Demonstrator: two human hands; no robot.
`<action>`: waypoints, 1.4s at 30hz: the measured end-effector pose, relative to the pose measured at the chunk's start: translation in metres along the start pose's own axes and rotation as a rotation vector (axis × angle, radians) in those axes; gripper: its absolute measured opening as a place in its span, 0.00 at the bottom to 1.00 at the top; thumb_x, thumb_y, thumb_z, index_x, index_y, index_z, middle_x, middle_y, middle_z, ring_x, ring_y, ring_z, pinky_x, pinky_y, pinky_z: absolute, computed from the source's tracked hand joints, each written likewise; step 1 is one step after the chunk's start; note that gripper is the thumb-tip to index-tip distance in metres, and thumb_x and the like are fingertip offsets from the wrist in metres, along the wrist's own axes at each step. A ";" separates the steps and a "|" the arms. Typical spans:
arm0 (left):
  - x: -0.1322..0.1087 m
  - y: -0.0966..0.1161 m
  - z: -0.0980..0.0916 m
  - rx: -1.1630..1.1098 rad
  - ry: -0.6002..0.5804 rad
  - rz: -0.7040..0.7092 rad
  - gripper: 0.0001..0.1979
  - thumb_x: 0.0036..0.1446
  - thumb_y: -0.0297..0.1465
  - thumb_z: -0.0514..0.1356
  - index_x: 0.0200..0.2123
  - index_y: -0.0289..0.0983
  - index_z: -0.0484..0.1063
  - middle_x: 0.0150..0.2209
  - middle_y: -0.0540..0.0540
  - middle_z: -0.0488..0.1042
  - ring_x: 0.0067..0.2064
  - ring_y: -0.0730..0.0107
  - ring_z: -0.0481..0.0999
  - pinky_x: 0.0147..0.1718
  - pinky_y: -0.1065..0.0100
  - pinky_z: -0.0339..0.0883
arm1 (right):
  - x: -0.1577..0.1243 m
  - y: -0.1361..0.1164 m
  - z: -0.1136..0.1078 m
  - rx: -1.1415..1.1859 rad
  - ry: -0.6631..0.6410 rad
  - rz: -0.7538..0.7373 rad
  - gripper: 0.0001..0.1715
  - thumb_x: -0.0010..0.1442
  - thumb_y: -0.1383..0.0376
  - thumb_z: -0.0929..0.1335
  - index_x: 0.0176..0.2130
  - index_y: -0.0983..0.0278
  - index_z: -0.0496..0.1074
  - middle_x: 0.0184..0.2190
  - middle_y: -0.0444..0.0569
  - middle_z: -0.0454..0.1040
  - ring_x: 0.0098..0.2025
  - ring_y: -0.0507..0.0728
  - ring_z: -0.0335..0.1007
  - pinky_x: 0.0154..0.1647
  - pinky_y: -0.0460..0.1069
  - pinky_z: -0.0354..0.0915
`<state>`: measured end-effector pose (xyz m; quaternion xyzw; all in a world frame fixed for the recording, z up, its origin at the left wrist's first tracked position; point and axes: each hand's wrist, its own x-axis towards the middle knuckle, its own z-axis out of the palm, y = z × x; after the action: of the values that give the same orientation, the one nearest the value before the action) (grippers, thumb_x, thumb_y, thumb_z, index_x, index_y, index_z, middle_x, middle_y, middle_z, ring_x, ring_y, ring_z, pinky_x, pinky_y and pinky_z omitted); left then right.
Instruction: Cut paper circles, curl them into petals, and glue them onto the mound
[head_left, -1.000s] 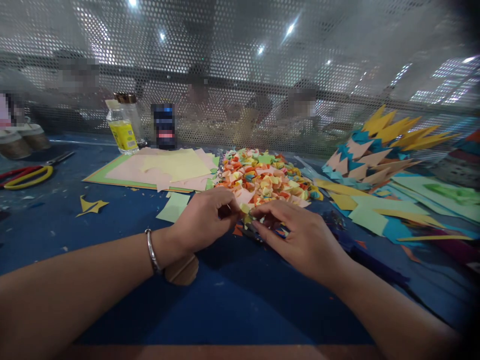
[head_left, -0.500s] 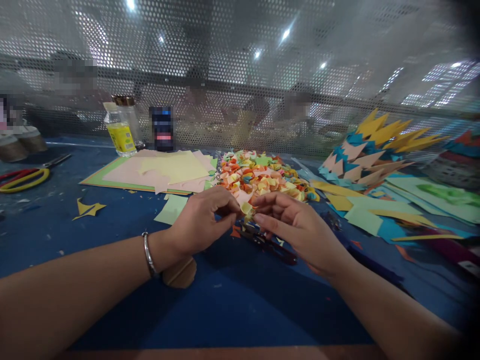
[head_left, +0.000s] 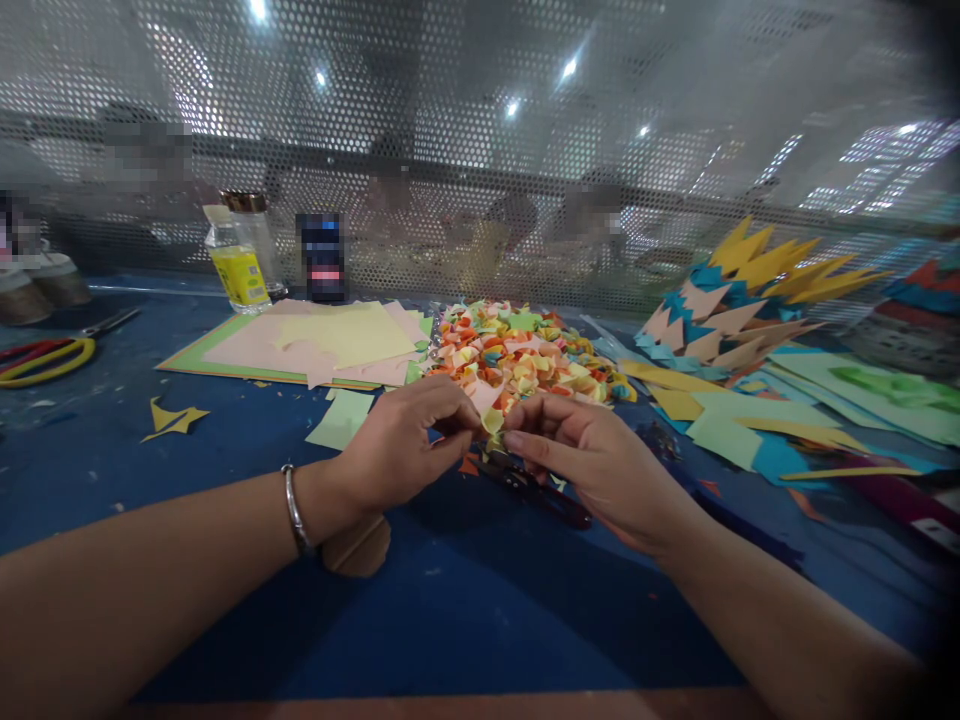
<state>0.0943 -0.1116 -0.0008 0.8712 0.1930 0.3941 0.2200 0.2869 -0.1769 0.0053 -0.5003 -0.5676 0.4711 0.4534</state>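
My left hand [head_left: 401, 445] and my right hand [head_left: 585, 460] meet just above the blue table [head_left: 450, 600], fingers pinched together on a small yellow folded paper piece [head_left: 491, 420]. A silver bracelet [head_left: 291, 507] circles my left wrist. Right behind my fingers lies a heap of small folded paper pieces [head_left: 525, 360] in orange, yellow, pink and green. Dark scissors [head_left: 536, 490] lie on the table under my right hand.
Pink and yellow paper sheets [head_left: 330, 340] lie at the back left, with a glue bottle [head_left: 236, 260] and a dark can [head_left: 322, 255] behind them. Yellow-handled scissors [head_left: 45, 355] are far left. Spiky paper models [head_left: 757, 290] and loose coloured sheets [head_left: 750, 420] fill the right. A perforated metal screen [head_left: 480, 150] closes the back.
Both hands have lifted slightly off the table and drawn closer together, still pinching the yellow piece. The dark scissors under my right hand have come into view.
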 end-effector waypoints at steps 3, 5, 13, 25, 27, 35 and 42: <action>0.000 0.000 0.001 0.001 -0.006 -0.003 0.06 0.52 0.19 0.58 0.30 0.35 0.72 0.31 0.47 0.74 0.33 0.74 0.72 0.34 0.69 0.67 | 0.000 0.000 0.000 0.005 0.006 0.011 0.11 0.52 0.62 0.73 0.33 0.64 0.70 0.25 0.41 0.68 0.24 0.47 0.60 0.24 0.43 0.60; -0.001 0.000 0.001 0.003 -0.010 0.001 0.06 0.51 0.19 0.58 0.30 0.35 0.72 0.31 0.47 0.74 0.33 0.74 0.71 0.34 0.69 0.67 | 0.000 0.000 0.000 0.001 0.007 0.016 0.11 0.51 0.62 0.73 0.33 0.64 0.71 0.25 0.41 0.68 0.24 0.47 0.60 0.24 0.44 0.59; -0.001 -0.001 0.001 0.036 0.006 0.012 0.06 0.50 0.19 0.58 0.29 0.35 0.72 0.29 0.48 0.73 0.32 0.75 0.70 0.33 0.70 0.66 | 0.001 0.001 0.001 -0.031 -0.011 0.006 0.10 0.53 0.61 0.73 0.32 0.64 0.71 0.25 0.42 0.69 0.25 0.47 0.60 0.24 0.44 0.58; -0.001 -0.004 0.002 0.025 0.006 -0.035 0.04 0.51 0.22 0.58 0.29 0.35 0.72 0.30 0.48 0.73 0.32 0.75 0.70 0.32 0.71 0.67 | 0.002 0.000 0.002 -0.067 -0.028 -0.010 0.11 0.56 0.58 0.71 0.35 0.63 0.71 0.27 0.42 0.70 0.25 0.47 0.61 0.24 0.44 0.59; -0.001 -0.004 0.002 -0.012 0.009 -0.076 0.04 0.51 0.22 0.58 0.29 0.35 0.72 0.30 0.48 0.73 0.31 0.75 0.71 0.31 0.71 0.67 | 0.001 -0.001 0.002 -0.075 0.000 -0.013 0.12 0.56 0.58 0.71 0.36 0.63 0.71 0.26 0.42 0.70 0.25 0.47 0.62 0.25 0.44 0.60; -0.001 -0.003 0.003 -0.147 0.054 -0.299 0.02 0.50 0.27 0.60 0.28 0.34 0.72 0.28 0.48 0.73 0.28 0.75 0.71 0.28 0.71 0.67 | 0.001 0.001 0.001 -0.105 0.102 -0.031 0.13 0.58 0.56 0.69 0.37 0.64 0.71 0.24 0.41 0.68 0.25 0.48 0.62 0.24 0.43 0.61; -0.001 -0.007 0.004 -0.285 0.095 -0.415 0.06 0.50 0.32 0.62 0.28 0.35 0.71 0.27 0.48 0.75 0.28 0.74 0.73 0.28 0.70 0.68 | 0.003 0.003 0.003 -0.143 0.075 -0.039 0.12 0.58 0.56 0.69 0.35 0.63 0.70 0.23 0.40 0.67 0.23 0.47 0.60 0.23 0.44 0.60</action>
<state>0.0958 -0.1067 -0.0074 0.7536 0.3204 0.4043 0.4075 0.2838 -0.1743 0.0021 -0.5374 -0.5923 0.4014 0.4464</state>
